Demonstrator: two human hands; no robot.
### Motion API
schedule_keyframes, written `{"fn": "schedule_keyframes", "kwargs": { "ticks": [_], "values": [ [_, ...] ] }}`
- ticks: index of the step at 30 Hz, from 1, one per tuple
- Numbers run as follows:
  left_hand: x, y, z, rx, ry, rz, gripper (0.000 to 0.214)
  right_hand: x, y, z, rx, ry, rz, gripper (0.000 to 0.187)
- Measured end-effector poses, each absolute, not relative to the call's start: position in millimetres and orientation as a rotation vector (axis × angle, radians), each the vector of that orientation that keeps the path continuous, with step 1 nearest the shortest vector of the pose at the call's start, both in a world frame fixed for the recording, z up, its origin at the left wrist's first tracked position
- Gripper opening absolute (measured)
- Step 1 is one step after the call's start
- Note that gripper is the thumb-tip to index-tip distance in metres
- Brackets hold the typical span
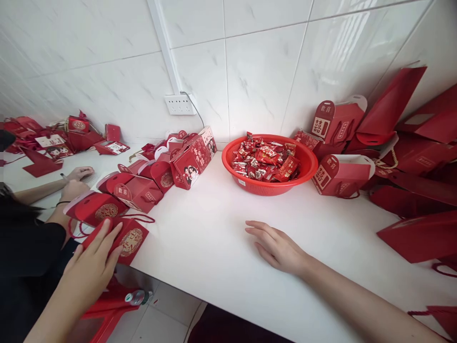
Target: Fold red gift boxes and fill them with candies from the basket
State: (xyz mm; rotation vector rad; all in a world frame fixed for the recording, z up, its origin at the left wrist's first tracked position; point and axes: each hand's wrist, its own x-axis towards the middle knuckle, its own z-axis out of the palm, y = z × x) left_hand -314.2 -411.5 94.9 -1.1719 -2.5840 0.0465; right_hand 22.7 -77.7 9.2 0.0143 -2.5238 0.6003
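My left hand [93,263] lies with fingers stretched out on a flat red gift box with a gold emblem [128,240] at the near left edge of the white table [214,238]. My right hand [273,245] rests palm down, fingers apart, on the bare tabletop and holds nothing. A red plastic basket [298,174] full of red-wrapped candies [266,162] stands beyond my right hand near the wall. Several folded red gift boxes [143,188] sit in a row behind the box under my left hand.
Another person in black sits at the left, their hands [76,181] on the table by the boxes. Red paper bags and boxes [403,162] pile up at the right. More red boxes [60,140] lie far left. A wall socket [178,104] is behind. A bottle [137,297] lies below the table edge.
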Motion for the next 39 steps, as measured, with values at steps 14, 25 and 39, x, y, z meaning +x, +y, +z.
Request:
{"fn": "schedule_keyframes", "kwargs": {
  "ticks": [14,25,39],
  "values": [
    [-376.1,-379.9,77.4,-1.095,-2.483,0.059,0.058,22.9,-75.1,7.6,-0.015,-2.538,0.624,0.046],
    [-366.7,-361.3,89.2,-0.957,-2.529,0.027,0.055,20.9,-74.0,9.6,0.005,-2.522,0.631,0.046],
    [-219.7,-162.3,83.1,-2.419,-1.709,-0.201,0.047,43.6,-65.0,67.5,-0.152,-2.545,0.024,0.034]
  ]
}}
